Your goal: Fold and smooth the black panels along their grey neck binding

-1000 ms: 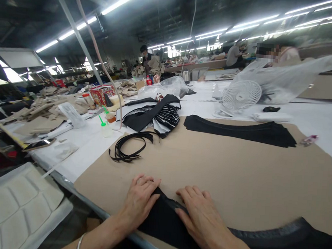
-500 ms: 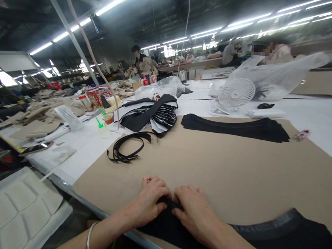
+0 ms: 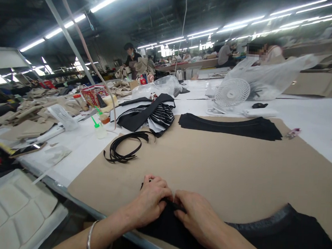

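A black fabric piece lies along the front edge of the table, its curved upper edge lined with a shinier dark strip. My left hand pinches that edge between thumb and fingers near the piece's left end. Close beside it, my right hand grips the same edge, thumb toward me and fingers bent over the far side. The two hands nearly touch. Part of the fabric is hidden under my hands and right forearm. Farther left, a coil of black strip rests on the brown paper sheet.
Stacked black curved pieces lie at the sheet's far side, with a small pink clip-like item beside them. Black and striped fabric is heaped behind the coil. A white fan, a green-capped bottle and a padded seat surround the work area.
The camera view has shifted slightly, so the scene sits a little farther left. Both hands keep hold of the fabric edge; my right fingers have curled further down over it.
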Demonstrator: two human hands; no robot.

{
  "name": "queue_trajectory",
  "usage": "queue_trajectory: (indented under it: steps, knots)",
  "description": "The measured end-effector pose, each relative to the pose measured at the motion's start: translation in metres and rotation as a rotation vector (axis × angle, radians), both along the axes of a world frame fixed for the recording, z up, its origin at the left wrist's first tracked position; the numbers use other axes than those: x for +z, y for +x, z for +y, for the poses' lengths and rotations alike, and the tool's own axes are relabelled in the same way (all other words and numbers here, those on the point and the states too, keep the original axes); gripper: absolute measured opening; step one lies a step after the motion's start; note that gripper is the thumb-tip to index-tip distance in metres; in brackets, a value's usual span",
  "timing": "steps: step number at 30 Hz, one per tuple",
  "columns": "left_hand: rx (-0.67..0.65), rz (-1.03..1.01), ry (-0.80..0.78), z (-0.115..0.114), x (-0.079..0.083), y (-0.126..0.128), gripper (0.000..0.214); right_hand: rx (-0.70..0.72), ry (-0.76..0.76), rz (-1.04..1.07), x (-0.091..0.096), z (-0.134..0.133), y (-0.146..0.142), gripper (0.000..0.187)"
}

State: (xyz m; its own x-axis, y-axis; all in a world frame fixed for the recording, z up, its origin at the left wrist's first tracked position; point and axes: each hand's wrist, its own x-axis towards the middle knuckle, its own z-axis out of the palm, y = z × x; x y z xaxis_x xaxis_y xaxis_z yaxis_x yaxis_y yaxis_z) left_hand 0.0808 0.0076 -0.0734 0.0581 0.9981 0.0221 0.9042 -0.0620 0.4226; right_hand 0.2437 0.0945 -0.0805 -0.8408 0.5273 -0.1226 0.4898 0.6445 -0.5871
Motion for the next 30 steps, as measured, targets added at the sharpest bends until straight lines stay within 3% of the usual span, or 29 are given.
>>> queue_trajectory:
  steps: [9, 17, 24, 27, 30]
  knots:
    - [-0.070, -0.074, 0.053, 0.000, -0.006, 0.006, 0.038, -0.071, 0.031, 0.176, -0.019, -0.011, 0.010, 0.024]
    - [-0.050, -0.072, 0.034, 0.002, -0.007, 0.006, 0.043, -0.018, 0.060, 0.186, -0.025, -0.014, 0.014, 0.024]
    - [-0.111, 0.133, 0.194, -0.016, -0.022, 0.013, 0.027, 0.102, 0.267, 0.222, -0.039, -0.016, 0.020, 0.036]
    - [-0.162, 0.281, 0.315, -0.031, -0.031, 0.014, 0.037, 0.139, 0.358, 0.289, -0.047, -0.015, 0.023, 0.037]
    - [-0.181, 0.412, 0.337, -0.045, -0.039, 0.012, 0.049, 0.159, 0.434, 0.339, -0.054, -0.015, 0.025, 0.036]
